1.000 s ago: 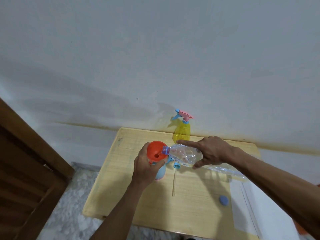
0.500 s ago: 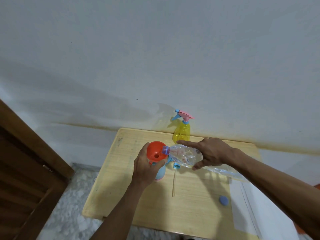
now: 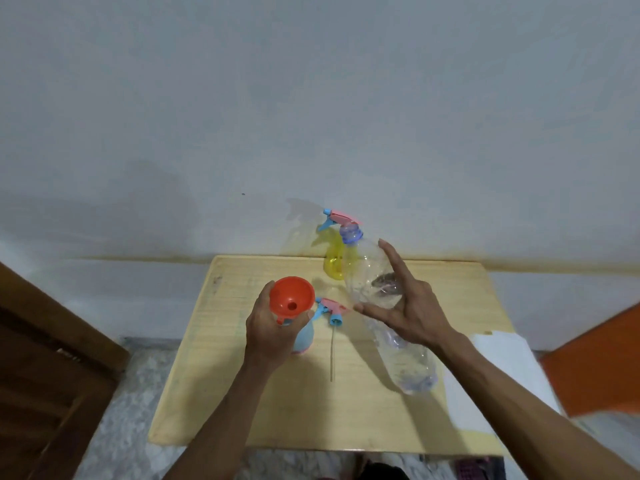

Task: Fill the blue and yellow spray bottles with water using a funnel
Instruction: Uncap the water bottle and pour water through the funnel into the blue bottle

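Lifted away from the funnel (image 3: 292,296), the clear bottle (image 3: 377,282) now tilts upright, gripped by the right hand (image 3: 412,313). Left hand (image 3: 270,327) fingers curl around the blue spray bottle (image 3: 304,336). Its pour looks finished; the far yellow spray bottle (image 3: 334,261) is still capped.

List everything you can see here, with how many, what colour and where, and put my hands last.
Table: one, light wood, centre, against the wall.
Funnel: one, orange, sitting in the blue spray bottle's neck.
Blue spray bottle: one, light blue, upright, table left of centre.
Spray head: one, pink and blue, lying on the table beside the blue bottle.
Yellow spray bottle: one, yellow with pink and blue trigger, table's far edge.
Clear bottle: one, transparent, blue neck, tilted neck-up.
Paper: one, white, table's right edge.
Left hand: grips the blue bottle.
Right hand: holds the clear bottle.
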